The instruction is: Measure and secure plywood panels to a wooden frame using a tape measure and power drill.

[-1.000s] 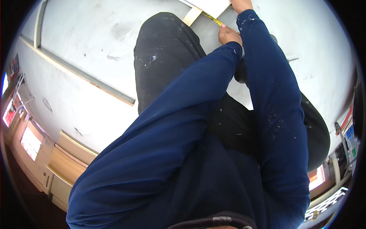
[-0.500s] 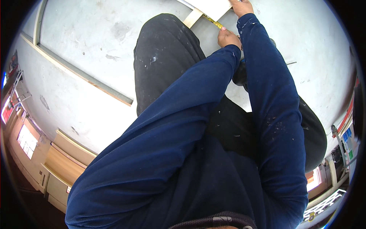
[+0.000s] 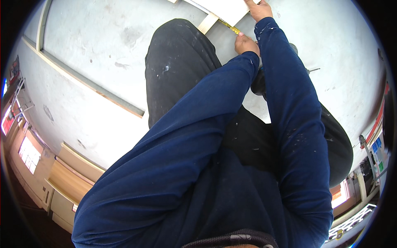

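Observation:
Near the top of the view, my left hand [image 3: 247, 44] is closed around a tape measure whose case is mostly hidden in the palm. Its yellow blade [image 3: 230, 27] runs up and left from my thumb, past the lower edge of a white board [image 3: 233, 10]. A pale wooden strip [image 3: 208, 23] sticks out from under that board. My right hand [image 3: 259, 11] is at the board's right edge, fingers bent; the upper frame edge cuts them off, and what they pinch cannot be made out.
My bent knee [image 3: 182, 49] rises left of the tape. A dark tool with a thin metal bit [image 3: 314, 70] lies partly behind my right forearm. Long wooden strips [image 3: 89, 84] form a frame on the grey floor [image 3: 95, 37]. Wooden panels [image 3: 70, 180] stand at the lower left.
Both hands have shifted slightly left in the view. The left sits a little lower, still on the tape measure. The right-hand fingers have shifted at the board's edge.

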A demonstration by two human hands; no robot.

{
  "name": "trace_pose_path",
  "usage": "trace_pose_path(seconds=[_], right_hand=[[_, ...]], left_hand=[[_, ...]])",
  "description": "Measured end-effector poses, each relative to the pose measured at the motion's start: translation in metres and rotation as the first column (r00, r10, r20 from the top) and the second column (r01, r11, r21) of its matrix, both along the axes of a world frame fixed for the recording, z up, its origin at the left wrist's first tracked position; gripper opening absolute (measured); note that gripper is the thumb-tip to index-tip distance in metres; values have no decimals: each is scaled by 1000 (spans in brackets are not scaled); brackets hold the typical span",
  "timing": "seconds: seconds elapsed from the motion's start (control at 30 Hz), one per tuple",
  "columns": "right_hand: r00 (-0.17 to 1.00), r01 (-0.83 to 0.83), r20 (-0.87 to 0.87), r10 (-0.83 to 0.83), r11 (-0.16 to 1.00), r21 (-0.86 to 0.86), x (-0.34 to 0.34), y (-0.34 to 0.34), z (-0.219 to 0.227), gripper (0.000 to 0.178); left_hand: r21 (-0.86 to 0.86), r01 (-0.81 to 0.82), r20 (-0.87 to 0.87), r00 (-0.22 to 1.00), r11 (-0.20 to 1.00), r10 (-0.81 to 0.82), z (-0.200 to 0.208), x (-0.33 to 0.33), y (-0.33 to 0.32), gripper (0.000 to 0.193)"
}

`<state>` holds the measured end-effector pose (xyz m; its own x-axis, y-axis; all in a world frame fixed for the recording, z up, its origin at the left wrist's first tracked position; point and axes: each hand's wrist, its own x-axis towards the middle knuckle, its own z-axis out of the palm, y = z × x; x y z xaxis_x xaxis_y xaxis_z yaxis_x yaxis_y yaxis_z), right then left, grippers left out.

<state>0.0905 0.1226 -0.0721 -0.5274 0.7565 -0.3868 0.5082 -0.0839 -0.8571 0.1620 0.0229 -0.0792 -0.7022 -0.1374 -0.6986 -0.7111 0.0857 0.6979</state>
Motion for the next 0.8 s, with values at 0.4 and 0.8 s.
trace_pose_path(seconds=[0.4,0.8], right_hand=[[997,31,62,-35,997,71,-1,1,-11,60],[949,43,299,-99,981,190,18,23,-42,38]], left_hand=[[-431,578,270,815,693,-513,-16,10,-23,48],[-371,909,11,210,191,-978,84,-70,-8,26]])
